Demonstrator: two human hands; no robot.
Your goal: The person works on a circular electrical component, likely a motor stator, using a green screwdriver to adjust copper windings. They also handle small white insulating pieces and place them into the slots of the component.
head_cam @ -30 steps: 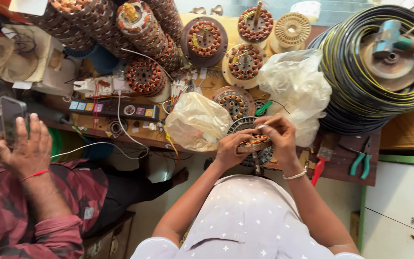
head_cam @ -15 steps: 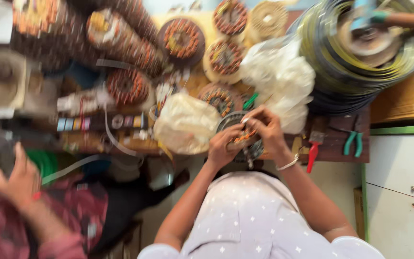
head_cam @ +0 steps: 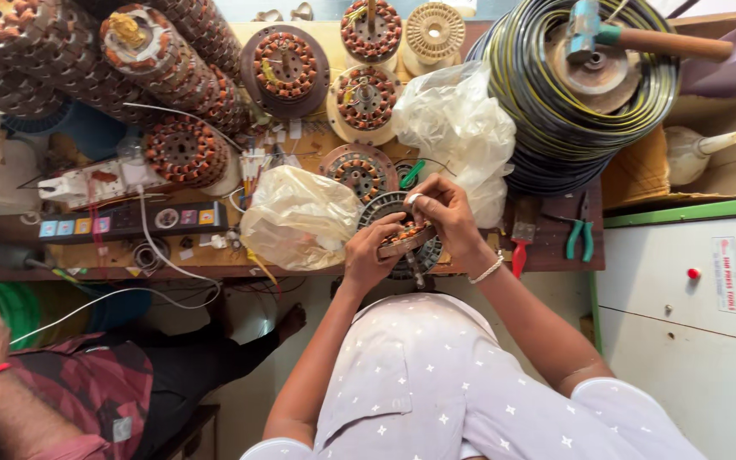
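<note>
Both hands unmoved on the workpiece since the earlier frame; view steadier. Left hand (head_cam: 370, 252): fingers closed round a copper-wound stator (head_cam: 404, 237), held at the near edge of the wooden bench (head_cam: 215, 255). Right hand (head_cam: 445, 213): fingertips pinching its windings. Crumpled plastic bag (head_cam: 298, 217) just left; cable coil (head_cam: 572, 102) far right

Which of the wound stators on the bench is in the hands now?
The stator at the bench's near edge, gripped between left hand and right hand; all the others sit untouched farther back.
</note>
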